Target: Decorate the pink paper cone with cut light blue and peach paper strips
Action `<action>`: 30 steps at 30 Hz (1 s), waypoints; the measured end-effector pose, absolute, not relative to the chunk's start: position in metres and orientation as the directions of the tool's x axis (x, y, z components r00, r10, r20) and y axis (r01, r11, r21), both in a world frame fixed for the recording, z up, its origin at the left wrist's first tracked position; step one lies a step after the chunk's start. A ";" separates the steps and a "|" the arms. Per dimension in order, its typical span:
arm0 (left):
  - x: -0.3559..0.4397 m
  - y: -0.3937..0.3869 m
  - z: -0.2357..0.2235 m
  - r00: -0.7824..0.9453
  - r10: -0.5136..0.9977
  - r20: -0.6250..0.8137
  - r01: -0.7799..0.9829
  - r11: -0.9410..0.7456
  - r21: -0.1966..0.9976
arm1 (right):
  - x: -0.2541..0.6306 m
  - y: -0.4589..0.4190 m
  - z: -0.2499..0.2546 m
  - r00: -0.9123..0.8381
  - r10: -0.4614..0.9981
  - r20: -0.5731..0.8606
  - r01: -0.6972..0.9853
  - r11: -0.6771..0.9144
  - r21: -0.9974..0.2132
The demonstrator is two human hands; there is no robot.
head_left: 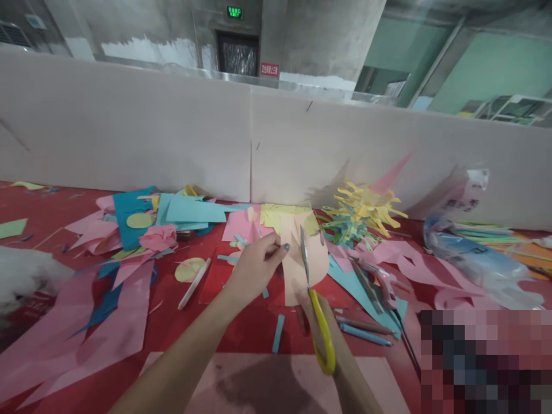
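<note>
My left hand pinches the left edge of a peach sheet of paper, its thumb and fingers closed on it. Yellow-handled scissors are in my right hand, whose fingers are partly hidden behind the handle. The scissor blades point away from me and lie over the peach paper, one part of which curves out to their right. Whether the blades are biting into the paper I cannot tell. Behind the sheet lies yellow paper, with pink paper to its left.
Pink and blue paper scraps crowd the left. A white marker lies near my left hand. To the right are a glue gun, pens, a yellow fringed paper piece and a plastic bag. A white partition stands behind.
</note>
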State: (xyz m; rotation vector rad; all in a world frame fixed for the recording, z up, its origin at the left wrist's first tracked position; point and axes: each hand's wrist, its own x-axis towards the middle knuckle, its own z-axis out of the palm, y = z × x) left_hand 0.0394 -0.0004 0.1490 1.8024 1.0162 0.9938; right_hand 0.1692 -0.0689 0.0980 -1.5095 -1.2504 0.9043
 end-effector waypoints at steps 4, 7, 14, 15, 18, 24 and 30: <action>0.041 0.001 0.146 0.320 0.920 0.228 0.283 -0.322 0.904 | 0.176 -0.078 0.096 0.178 0.984 -0.003 0.295 -0.056 -0.954; 0.042 0.003 0.144 0.235 0.940 0.249 0.270 -0.309 0.912 | 0.179 -0.080 0.094 0.164 0.986 -0.021 0.307 -0.072 -0.949; 0.039 0.005 0.148 0.133 0.941 0.312 0.282 -0.337 0.898 | 0.173 -0.071 0.089 0.154 0.986 -0.057 0.337 -0.107 -0.936; 0.039 0.005 0.149 0.138 0.938 0.317 0.285 -0.344 0.895 | 0.172 -0.071 0.088 0.159 0.985 -0.072 0.342 -0.123 -0.932; 0.038 0.004 0.150 0.144 0.935 0.323 0.279 -0.352 0.894 | 0.172 -0.071 0.085 0.149 0.983 -0.109 0.358 -0.156 -0.921; 0.038 0.007 0.147 0.139 0.954 0.267 0.224 -0.292 0.930 | 0.170 -0.078 0.091 0.172 0.977 -0.128 0.369 -0.185 -0.911; 0.035 0.005 0.150 0.162 0.953 0.255 0.283 -0.293 0.913 | 0.171 -0.076 0.089 0.157 0.982 -0.110 0.390 -0.164 -0.906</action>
